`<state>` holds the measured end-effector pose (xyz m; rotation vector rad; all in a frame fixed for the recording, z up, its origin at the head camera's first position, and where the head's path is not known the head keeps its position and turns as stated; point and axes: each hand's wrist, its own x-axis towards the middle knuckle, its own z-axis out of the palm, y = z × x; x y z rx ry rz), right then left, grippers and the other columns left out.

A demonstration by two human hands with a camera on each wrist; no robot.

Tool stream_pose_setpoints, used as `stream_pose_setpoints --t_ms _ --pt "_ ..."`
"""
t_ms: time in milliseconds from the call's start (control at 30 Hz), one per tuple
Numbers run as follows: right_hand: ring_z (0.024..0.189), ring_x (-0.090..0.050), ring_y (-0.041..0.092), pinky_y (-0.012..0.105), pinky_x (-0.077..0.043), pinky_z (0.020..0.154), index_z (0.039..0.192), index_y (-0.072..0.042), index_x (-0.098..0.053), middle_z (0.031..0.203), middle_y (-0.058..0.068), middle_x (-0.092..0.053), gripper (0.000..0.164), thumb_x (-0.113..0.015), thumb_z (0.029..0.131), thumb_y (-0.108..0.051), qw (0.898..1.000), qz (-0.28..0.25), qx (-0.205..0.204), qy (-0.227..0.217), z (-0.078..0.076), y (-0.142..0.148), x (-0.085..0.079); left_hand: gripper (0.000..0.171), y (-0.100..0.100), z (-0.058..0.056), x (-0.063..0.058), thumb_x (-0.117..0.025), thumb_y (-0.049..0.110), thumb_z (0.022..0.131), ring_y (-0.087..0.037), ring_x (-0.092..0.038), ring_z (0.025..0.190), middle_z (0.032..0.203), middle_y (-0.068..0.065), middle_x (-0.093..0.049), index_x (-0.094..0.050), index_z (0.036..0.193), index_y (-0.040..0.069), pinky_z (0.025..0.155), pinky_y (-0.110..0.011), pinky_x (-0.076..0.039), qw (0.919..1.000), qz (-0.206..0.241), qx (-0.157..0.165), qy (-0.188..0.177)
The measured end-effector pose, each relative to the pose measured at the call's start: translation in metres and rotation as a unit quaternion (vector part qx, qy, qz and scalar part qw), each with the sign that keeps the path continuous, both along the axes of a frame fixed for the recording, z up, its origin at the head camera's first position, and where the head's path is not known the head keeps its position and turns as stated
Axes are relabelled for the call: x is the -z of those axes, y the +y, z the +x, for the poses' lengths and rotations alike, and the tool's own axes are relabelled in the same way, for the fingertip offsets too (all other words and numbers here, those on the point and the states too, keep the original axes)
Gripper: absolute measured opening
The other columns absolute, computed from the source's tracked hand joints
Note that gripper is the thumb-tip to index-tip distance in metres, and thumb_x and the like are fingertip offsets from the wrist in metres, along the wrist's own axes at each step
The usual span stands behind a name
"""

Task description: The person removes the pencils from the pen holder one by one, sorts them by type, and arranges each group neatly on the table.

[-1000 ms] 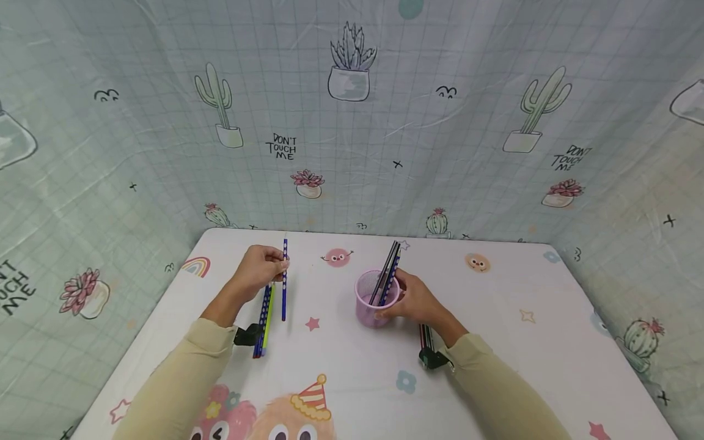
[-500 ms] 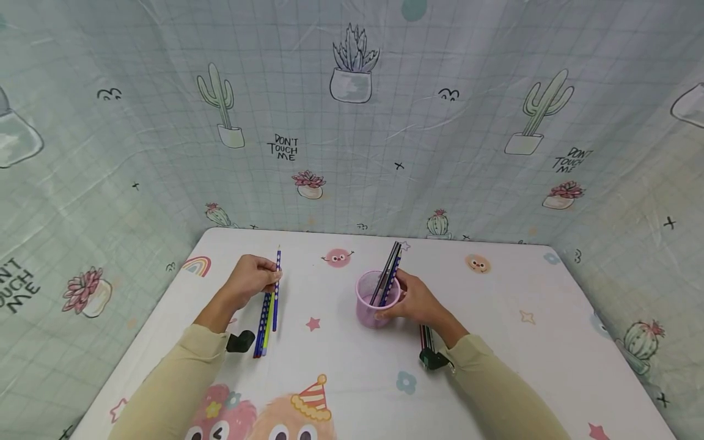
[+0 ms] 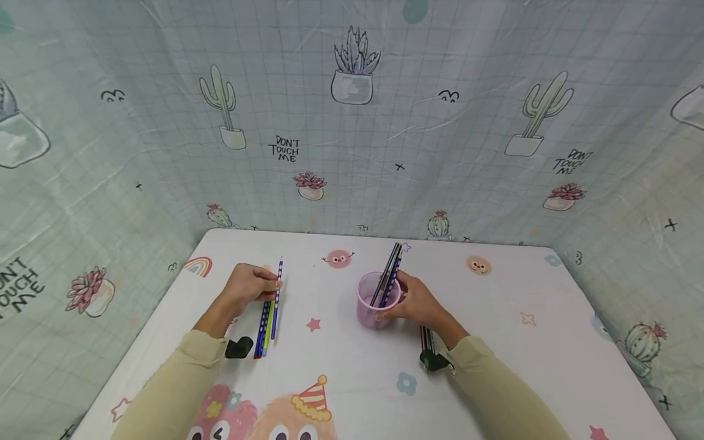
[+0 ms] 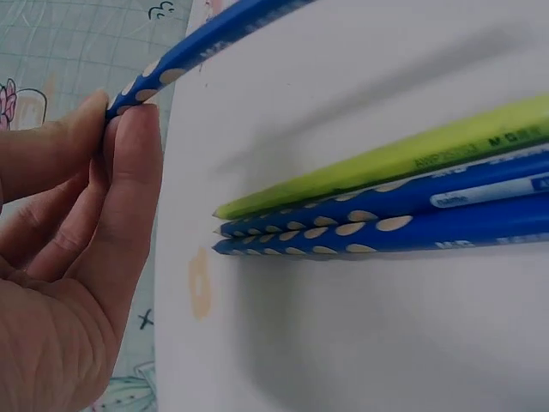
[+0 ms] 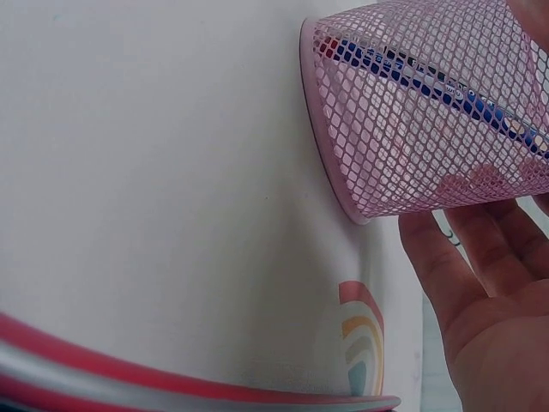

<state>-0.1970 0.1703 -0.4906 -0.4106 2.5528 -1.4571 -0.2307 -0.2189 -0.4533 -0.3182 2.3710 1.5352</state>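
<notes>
In the head view my left hand [image 3: 250,286] pinches a blue dotted pencil [image 3: 277,299] near its pointed end. The left wrist view shows this pencil raised off the table, its shadow below. Beside it lie a lime-green pencil [image 4: 386,159] and two blue pencils [image 4: 463,227], side by side with their points towards the far edge. My right hand [image 3: 420,299] holds a pink mesh pencil cup [image 3: 371,315], thumb and fingers round its side. Inside lean several pencils [image 3: 387,275], dark ones and a blue dotted one; the mesh partly hides them.
Under the right wrist lie striped pencils [image 3: 426,339], mostly hidden by the arm; one red-and-silver pencil [image 5: 171,382] shows close up in the right wrist view. The white printed table [image 3: 341,366] meets a patterned cloth wall [image 3: 363,159] at the back.
My left hand has come nearer and a little to the left with the blue pencil, closer to the row of loose pencils. The right hand and cup have stayed put.
</notes>
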Motion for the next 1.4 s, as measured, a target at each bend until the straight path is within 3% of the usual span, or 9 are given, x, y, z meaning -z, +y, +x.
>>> stream_pose_setpoints --t_ms 267,567,900,1133,1400 --pt "0.128 -0.065 0.033 0.053 -0.054 0.110 0.132 -0.011 -0.058 0.133 0.011 -0.069 0.081 -0.101 0.065 -0.027 1.000 -0.004 0.002 0.004 0.000 -0.001 0.001 0.026 -0.005 0.004 0.011 -0.083 0.010 0.089 -0.010 -0.072 0.066 0.083 -0.004 -0.074 -0.070 0.106 -0.006 0.066 -0.025 -0.064 0.9992 0.019 -0.032 -0.017" --pt "0.125 -0.066 0.033 0.051 -0.057 0.106 0.129 -0.009 -0.058 0.131 0.013 -0.069 0.077 -0.100 0.066 -0.026 1.000 0.001 0.003 0.004 0.001 0.000 0.002 0.023 -0.003 0.010 0.021 -0.084 0.005 0.086 -0.011 -0.069 0.060 0.075 -0.005 -0.072 -0.067 0.098 -0.005 0.061 -0.026 -0.063 0.9978 -0.010 -0.053 -0.039" --pt "0.125 -0.065 0.033 0.052 -0.056 0.107 0.127 -0.010 -0.058 0.131 0.012 -0.069 0.076 -0.100 0.067 -0.027 1.000 0.005 0.006 0.001 0.001 0.000 0.003 0.018 -0.002 0.011 0.019 -0.084 0.003 0.081 -0.011 -0.068 0.053 0.065 -0.005 -0.070 -0.068 0.085 -0.003 0.054 -0.024 -0.059 0.9951 -0.077 -0.032 -0.054" --pt "0.127 -0.065 0.033 0.052 -0.055 0.109 0.130 -0.010 -0.058 0.133 0.011 -0.068 0.079 -0.100 0.066 -0.026 1.000 0.000 0.009 -0.003 0.002 -0.001 0.001 0.019 -0.002 0.010 0.020 -0.084 0.002 0.082 -0.012 -0.069 0.053 0.065 -0.006 -0.071 -0.067 0.087 -0.004 0.056 -0.026 -0.061 0.9946 -0.074 -0.038 -0.062" --pt "0.127 -0.065 0.032 0.052 -0.055 0.109 0.129 -0.012 -0.058 0.132 0.010 -0.069 0.078 -0.101 0.065 -0.026 1.000 -0.009 0.007 -0.005 0.001 -0.001 0.000 0.023 -0.003 0.008 0.019 -0.086 0.009 0.083 -0.012 -0.068 0.053 0.065 -0.006 -0.070 -0.067 0.088 -0.002 0.054 -0.023 -0.058 0.9898 -0.112 -0.031 -0.083"
